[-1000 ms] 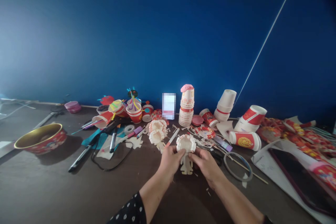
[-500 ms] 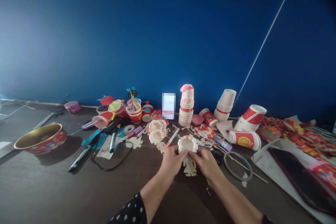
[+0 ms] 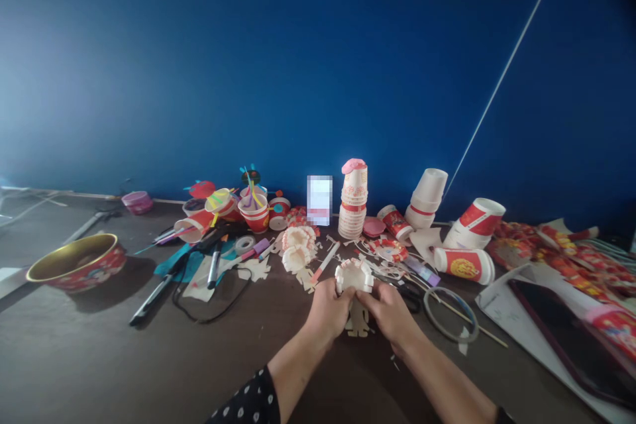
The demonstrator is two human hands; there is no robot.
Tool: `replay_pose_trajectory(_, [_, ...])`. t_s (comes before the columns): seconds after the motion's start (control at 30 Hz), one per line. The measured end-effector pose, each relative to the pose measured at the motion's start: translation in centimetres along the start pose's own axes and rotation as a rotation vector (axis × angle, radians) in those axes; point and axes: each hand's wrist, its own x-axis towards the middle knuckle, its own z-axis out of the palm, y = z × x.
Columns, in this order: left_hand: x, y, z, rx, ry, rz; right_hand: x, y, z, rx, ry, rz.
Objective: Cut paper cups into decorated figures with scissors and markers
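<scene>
Backdrop: a deep blue wall panel (image 3: pixel 248 79) rises behind everything, crossed on the right by a thin white diagonal line (image 3: pixel 501 79).

Worktop: a dark brown worktop (image 3: pixel 99 364) runs along the panel, scattered with small paper offcuts (image 3: pixel 382 265).

Left hand: the left hand (image 3: pixel 325 311) comes in from a black polka-dot sleeve (image 3: pixel 248 401) and grips the near left side of the fluted paper cup.

Right hand: the right hand (image 3: pixel 390 315), bare-armed, presses against the opposite side of that cup.

Fingers: clenched from both sides on the rim and body, with the fingertips (image 3: pixel 365 295) meeting just below the frill.

Held piece: a white fluted paper cup (image 3: pixel 354 275) with a frilled, red-flecked rim sits between the hands, at the front middle of the worktop. A flat cream cut-paper figure (image 3: pixel 358 322) shows just below the hands; whether it is joined to the cup is hidden.

Nearby: two similar frilled paper cups (image 3: pixel 297 248) lie to the left, and black-handled scissors (image 3: pixel 410 300) sit just beside the right hand, partly hidden. A grey wire hoop (image 3: pixel 450 315) lies further right.

Beyond: a stack of red-and-white paper cups (image 3: pixel 352 202) stands upright, topped by a pink lid (image 3: pixel 354 166). A red tin bowl with a gold interior (image 3: pixel 77 262) sits far left.
</scene>
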Motion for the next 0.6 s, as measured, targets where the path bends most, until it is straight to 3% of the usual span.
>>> replay_pose_trajectory(0.3, [-0.09,0.79,-0.44,0.015,-0.004,0.135,0.1,-0.09,0.14,0.021,0.04,-0.011])
replay_pose_trajectory(0.43, [0.2,0.3,-0.5,-0.038,0.098,0.174,0.08,0.05,0.15,-0.042,0.064,-0.014])
replay_pose_trajectory(0.6, [0.15,0.39,-0.9,0.106,0.22,0.17,0.21,0.68,0.09,-0.074,0.075,-0.039])
